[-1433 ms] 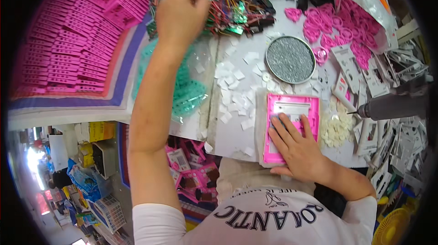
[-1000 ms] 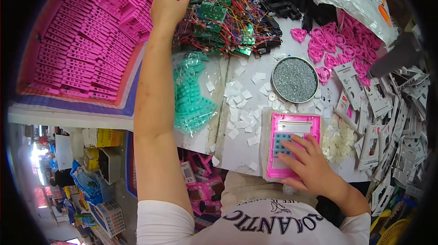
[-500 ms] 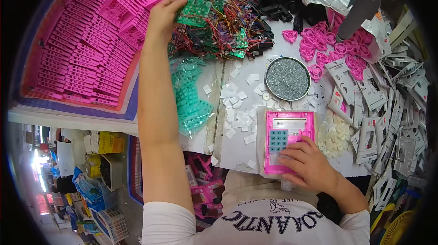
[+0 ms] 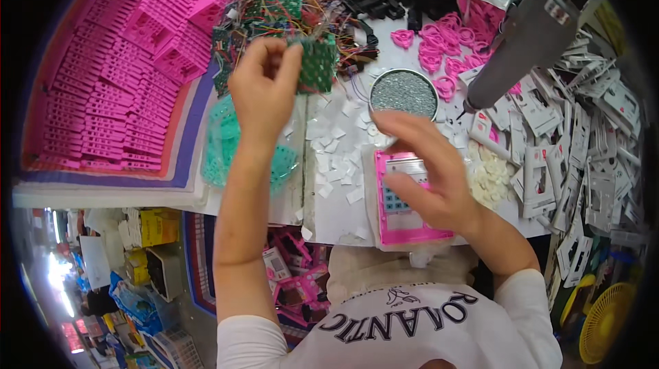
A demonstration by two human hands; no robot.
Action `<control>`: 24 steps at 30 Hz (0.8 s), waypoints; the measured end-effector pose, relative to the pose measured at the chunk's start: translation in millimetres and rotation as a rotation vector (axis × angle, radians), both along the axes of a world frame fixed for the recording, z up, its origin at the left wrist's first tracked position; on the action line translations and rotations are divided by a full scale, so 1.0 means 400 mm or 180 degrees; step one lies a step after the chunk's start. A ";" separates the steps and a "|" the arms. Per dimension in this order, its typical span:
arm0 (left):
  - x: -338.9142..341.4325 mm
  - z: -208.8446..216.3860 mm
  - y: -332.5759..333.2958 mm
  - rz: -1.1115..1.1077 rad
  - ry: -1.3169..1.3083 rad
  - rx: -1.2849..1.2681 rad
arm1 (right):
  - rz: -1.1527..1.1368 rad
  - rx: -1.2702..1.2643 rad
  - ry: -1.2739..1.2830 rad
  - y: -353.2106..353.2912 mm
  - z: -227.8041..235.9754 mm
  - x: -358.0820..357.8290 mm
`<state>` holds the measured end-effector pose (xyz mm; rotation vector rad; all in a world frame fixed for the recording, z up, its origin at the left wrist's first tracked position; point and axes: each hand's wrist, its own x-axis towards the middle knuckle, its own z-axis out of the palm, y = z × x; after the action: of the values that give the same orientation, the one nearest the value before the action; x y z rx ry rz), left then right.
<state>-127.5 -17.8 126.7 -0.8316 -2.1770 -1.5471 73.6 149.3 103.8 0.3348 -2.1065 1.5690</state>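
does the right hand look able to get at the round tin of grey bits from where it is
Probably yes: the right hand looks empty and open, its fingers at the near rim of the round tin. The grey tool hangs off to the right, apparently leaving the way free.

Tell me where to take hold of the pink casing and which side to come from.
The near-left corner of the pink casing is probably the best grip, coming from the person's side, slightly left. The casing lies flat, open face up, with plain frame exposed at that corner. The blue-grey keypad sits farther in, and the right hand covers much of the right side in this view.
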 end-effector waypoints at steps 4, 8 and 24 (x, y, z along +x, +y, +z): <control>0.190 -0.033 0.041 -0.0328 0.0428 -0.0849 | 0.0497 -0.2429 -0.0988 -0.045 -0.068 -0.093; 0.325 0.012 -0.002 -0.1096 0.0694 -0.0973 | 0.0891 -0.3197 -0.1527 -0.010 -0.104 -0.081; 0.496 -0.098 -0.095 -0.0424 -0.1707 -0.0271 | 0.0246 -0.2973 -0.1068 -0.051 -0.075 0.082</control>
<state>70.9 -55.6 87.6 -0.6485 -2.6149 -1.9306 106.4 128.8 73.8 -0.1912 -1.3271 2.5630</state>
